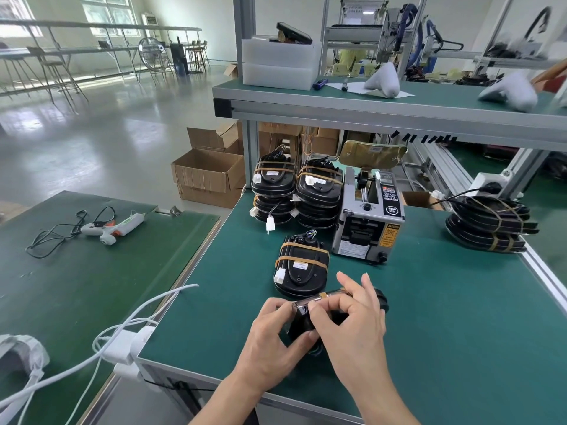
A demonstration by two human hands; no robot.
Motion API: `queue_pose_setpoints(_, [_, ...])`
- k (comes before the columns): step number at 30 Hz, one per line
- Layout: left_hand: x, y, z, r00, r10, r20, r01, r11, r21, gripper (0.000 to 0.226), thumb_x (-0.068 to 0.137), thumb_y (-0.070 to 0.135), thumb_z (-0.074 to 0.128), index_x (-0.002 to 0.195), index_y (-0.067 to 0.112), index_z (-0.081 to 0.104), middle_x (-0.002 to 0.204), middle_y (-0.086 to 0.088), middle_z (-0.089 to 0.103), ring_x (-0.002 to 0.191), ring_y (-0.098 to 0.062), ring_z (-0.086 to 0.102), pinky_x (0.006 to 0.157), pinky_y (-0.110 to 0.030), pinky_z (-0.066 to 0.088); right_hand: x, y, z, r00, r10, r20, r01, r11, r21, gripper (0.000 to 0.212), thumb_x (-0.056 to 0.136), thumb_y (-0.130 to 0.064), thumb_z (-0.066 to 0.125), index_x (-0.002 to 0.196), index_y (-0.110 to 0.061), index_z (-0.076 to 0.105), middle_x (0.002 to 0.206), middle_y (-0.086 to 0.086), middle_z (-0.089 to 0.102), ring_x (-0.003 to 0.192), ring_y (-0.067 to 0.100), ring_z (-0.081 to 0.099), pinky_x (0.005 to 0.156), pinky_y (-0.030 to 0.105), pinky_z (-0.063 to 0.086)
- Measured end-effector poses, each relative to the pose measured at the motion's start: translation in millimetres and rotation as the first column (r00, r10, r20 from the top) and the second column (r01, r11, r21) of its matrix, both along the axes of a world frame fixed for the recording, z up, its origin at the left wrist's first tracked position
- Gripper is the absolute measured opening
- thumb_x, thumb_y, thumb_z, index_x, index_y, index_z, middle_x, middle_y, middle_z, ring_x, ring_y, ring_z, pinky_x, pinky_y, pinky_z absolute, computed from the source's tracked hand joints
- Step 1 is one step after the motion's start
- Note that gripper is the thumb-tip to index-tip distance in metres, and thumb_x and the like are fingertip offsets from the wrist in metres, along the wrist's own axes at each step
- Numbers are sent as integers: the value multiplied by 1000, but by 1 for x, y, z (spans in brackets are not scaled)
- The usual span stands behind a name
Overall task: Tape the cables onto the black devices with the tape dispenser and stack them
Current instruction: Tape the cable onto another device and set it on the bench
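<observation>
Head view showed both hands working at the near edge of the green counter (pixel 429 317), and they hid most of the black device (pixel 302 328) held between them, so its outline and its cable could not be made out. The left hand (pixel 270 342) had its grip curled round the device's left side from below. The right hand (pixel 352 326) had its grip pinching a strip of tan tape (pixel 322 297) against the device's upper edge, thumb and forefinger pressed on it. The device was tilted up on edge, its long axis running left to right across the view.

Just beyond the hands lay one taped device (pixel 302 271) flat on the counter, long axis pointing away from the person, its white connector at the left side. Behind it stood two stacks of taped devices (pixel 296 194), and just to their right the grey tape dispenser (pixel 368 222), front slot facing the person. Another stack (pixel 487 223) sat at the counter's right edge, partly cut by the frame rail.

An open cardboard box (pixel 208 174) on the floor showed no contents from this angle. A glue gun (pixel 113 227) lay on the left counter.
</observation>
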State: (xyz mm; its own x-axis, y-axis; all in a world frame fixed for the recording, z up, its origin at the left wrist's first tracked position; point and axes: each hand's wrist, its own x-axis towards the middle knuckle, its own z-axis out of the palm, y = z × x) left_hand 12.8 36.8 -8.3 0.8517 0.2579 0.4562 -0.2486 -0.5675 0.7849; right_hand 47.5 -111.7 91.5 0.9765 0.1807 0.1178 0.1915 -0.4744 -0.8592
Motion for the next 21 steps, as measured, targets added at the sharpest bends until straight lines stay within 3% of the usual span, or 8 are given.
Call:
queue_pose_setpoints(5, [0, 1, -2, 1000, -6, -5, 6, 1000, 16, 22, 91, 44, 77, 107, 46, 63, 104, 17, 56, 97, -19, 60, 79, -17, 46, -1, 2, 0, 1000, -8, 9, 8, 999, -37, 23, 84, -39, 76, 64, -30, 68, 150, -22, 46, 152, -6, 1, 126, 51, -4])
queue_pose_setpoints(21, [0, 1, -4, 1000, -10, -19, 11, 1000, 18, 23, 92, 44, 77, 112, 38, 68, 107, 16, 57, 100, -20, 61, 79, -25, 52, -2, 2, -1, 999, -9, 42, 12, 998, -63, 21, 85, -39, 77, 69, -31, 66, 148, -24, 46, 153, -5, 2, 126, 46, -6])
